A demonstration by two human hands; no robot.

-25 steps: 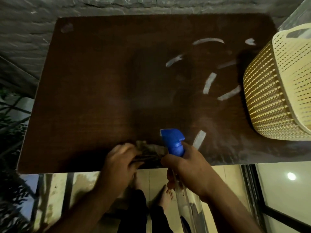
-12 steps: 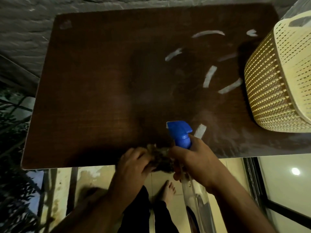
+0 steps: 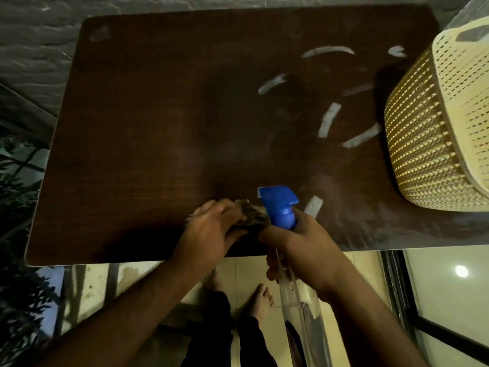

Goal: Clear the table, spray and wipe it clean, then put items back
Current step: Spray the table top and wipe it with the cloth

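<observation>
A dark brown wooden table (image 3: 158,128) fills the head view. At its near edge my left hand (image 3: 211,229) grips a crumpled brownish cloth (image 3: 251,210) lying on the surface. Just to the right, my right hand (image 3: 299,247) holds the neck of a clear spray bottle (image 3: 299,308) with a blue trigger head (image 3: 279,205), its nozzle pointing left over the table. Several whitish streaks (image 3: 328,120) mark the right half of the tabletop.
A cream perforated plastic basket (image 3: 436,133) stands on the table's right end. A grey stone wall (image 3: 34,49) runs behind the table. Below the near edge are a tiled floor and my bare feet (image 3: 262,300). Plants (image 3: 16,181) stand at the left.
My left hand with the cloth has shifted slightly forward onto the table near the edge. The right hand keeps the spray bottle in nearly the same place.
</observation>
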